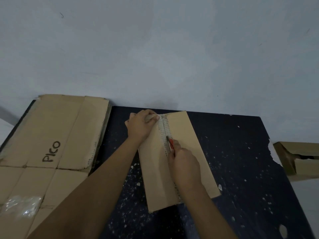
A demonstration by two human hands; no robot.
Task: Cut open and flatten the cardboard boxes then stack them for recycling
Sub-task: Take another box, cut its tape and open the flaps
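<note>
A long brown cardboard box [191, 152] lies on the dark speckled table [241, 169], its two top flaps meeting along a taped centre seam. My left hand [140, 125] grips the far end of the box, with the thumb on the tape near the seam. My right hand [183, 163] holds a red-handled cutter [170, 142] whose blade sits in the seam about halfway along. Flattened cardboard [51, 135] marked "PICO" lies stacked at the left.
A crumpled piece of clear tape [20, 206] rests on the flattened cardboard at the lower left. Another box [296, 159] with open flaps stands off the table's right edge. A pale wall rises behind the table.
</note>
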